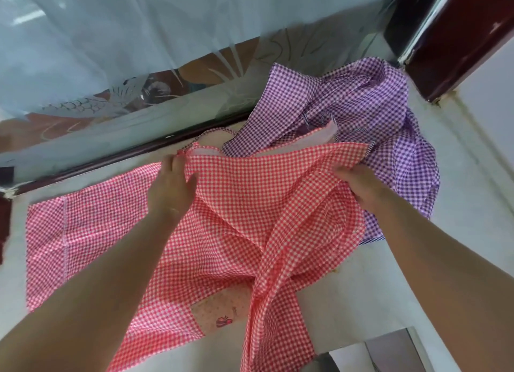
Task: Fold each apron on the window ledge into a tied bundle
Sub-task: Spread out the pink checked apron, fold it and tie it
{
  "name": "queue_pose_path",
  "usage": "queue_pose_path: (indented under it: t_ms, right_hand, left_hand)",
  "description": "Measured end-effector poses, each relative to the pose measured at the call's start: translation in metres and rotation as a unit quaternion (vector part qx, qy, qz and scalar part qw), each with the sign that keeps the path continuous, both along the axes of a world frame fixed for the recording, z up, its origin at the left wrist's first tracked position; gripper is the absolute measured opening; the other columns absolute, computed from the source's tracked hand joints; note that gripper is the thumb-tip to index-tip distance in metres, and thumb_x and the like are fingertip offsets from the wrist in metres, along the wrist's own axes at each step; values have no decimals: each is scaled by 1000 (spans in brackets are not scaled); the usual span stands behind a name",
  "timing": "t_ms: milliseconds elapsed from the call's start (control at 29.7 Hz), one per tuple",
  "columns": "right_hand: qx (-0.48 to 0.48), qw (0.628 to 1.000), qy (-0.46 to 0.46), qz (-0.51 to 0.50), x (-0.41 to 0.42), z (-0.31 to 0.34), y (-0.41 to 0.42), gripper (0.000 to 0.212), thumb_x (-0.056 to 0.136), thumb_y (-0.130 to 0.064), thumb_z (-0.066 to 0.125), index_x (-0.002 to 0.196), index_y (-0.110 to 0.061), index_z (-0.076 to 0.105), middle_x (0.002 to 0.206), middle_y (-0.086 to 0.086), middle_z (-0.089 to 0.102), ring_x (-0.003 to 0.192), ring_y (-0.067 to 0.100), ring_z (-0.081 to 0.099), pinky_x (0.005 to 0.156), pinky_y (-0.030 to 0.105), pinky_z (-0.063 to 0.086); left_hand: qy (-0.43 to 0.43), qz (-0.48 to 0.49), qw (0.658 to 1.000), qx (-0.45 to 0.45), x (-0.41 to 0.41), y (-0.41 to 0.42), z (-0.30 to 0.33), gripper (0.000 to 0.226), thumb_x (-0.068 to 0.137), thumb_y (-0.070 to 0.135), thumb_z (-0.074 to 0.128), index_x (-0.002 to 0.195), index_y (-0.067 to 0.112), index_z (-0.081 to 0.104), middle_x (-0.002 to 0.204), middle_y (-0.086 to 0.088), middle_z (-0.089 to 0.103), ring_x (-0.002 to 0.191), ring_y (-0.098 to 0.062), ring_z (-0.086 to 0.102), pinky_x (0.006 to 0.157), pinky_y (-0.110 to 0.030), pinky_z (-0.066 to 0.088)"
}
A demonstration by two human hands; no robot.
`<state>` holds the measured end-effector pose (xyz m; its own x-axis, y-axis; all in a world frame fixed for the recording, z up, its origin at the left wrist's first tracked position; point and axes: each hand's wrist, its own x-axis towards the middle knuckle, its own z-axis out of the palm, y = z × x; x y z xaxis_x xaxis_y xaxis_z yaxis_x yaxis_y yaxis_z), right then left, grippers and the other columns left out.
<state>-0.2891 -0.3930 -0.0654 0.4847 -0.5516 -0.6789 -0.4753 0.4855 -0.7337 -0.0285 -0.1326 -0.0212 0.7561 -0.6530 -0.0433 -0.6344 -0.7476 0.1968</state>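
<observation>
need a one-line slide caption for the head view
Both hands, left hand and right hand, grip the red checked apron on the window ledge; purple checked apron lies crumpled behind.

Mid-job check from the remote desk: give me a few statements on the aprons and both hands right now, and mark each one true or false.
1. Both hands grip the red checked apron. True: the left hand holds its upper edge, the right hand holds cloth on its right side.
2. The purple checked apron is already a tied bundle. False: it lies loose and crumpled on the window ledge.
3. The purple apron lies to the right of the red one. True.
4. The red apron hangs fully in the air. False: its left part lies flat on the ledge.
5. The red apron carries a pale printed patch near its lower edge. True.
</observation>
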Motion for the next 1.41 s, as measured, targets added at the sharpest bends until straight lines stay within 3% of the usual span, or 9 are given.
queue_pose_path:
  t_ms: [235, 370, 471, 672, 840, 941, 1109, 1311, 1412]
  right_hand:
    - [-276, 934, -19, 225, 29, 82, 40, 30, 91, -41, 58, 96, -12, 64, 81, -6, 59, 68, 4, 53, 62, 20, 40]
    - [-270, 926, -55, 257, 34, 128, 62, 65, 87, -55, 54, 76, 8, 53, 66, 25, 52, 57, 30, 53, 54, 31, 34]
    - [-144, 967, -105, 184, 30, 154, 55, 47, 84, -53, 61, 91, -7, 69, 91, 15, 73, 84, 30, 71, 76, 40, 57]
    - [-353, 928, 123, 2, 9, 103, -2, 54, 98, -55, 37, 92, -6, 62, 78, 4, 59, 75, 22, 60, 67, 25, 37]
    - [-115, 981, 144, -60, -11, 42, -24, 64, 99, -57, 27, 129, -9, 55, 120, 14, 59, 110, 27, 57, 92, 30, 41]
    - [-16, 990, 119, -73, -25, 27, -23, 27, 95, -31, 53, 97, -6, 63, 91, 12, 64, 80, 24, 62, 69, 21, 49]
    - [-323, 916, 228, 67, -25, 32, -8, 24, 88, -20, 53, 103, -5, 66, 90, 18, 64, 80, 25, 57, 60, 28, 34]
    - [-457, 837, 301, 7, -17, 39, 13, 53, 91, -36, 57, 138, -19, 37, 141, 12, 41, 128, 35, 39, 100, 48, 35]
    - [-442, 855, 272, -21, -14, 39, 39, 37, 93, -41, 51, 117, -13, 49, 115, 10, 55, 103, 30, 53, 80, 39, 42]
  left_hand:
    - [60, -66, 991, 98, 12, -41, -3, 70, 97, 18, 49, 153, 27, 8, 161, 6, 2, 106, -27, 61, 74, -36, 52]
    - [133, -124, 960, 211, 52, -52, -9, 69, 95, 16, 52, 153, 26, 15, 157, -6, 23, 135, -32, 38, 111, -45, 34]
    - [126, -170, 935, 285, 70, -53, -11, 38, 96, 16, 48, 132, 11, 53, 131, -17, 56, 121, -33, 52, 103, -43, 42]
    - [191, 72, 975, -92, 44, -43, -32, 46, 89, 3, 54, 135, 7, 47, 143, -25, 30, 128, -38, 41, 103, -33, 37]
    - [139, 72, 974, -165, -25, -14, -39, 60, 85, 1, 57, 140, 6, 35, 146, -19, 26, 127, -39, 40, 105, -50, 39]
    - [70, -77, 979, -174, -82, 2, -36, 35, 88, 24, 57, 113, 1, 54, 112, -16, 50, 99, -32, 52, 82, -50, 50]
    - [247, -162, 953, 64, -148, 10, -24, 82, 70, 89, 19, 109, 24, 48, 99, 11, 59, 87, -15, 60, 78, -31, 50]
    - [266, -188, 919, 221, -169, 18, -22, 81, 72, 84, 42, 126, 24, 45, 119, 1, 62, 109, -24, 59, 95, -37, 48]
    - [278, -202, 902, 261, -179, 25, -18, 83, 75, 80, 46, 135, 23, 46, 130, -4, 58, 118, -26, 55, 100, -35, 43]
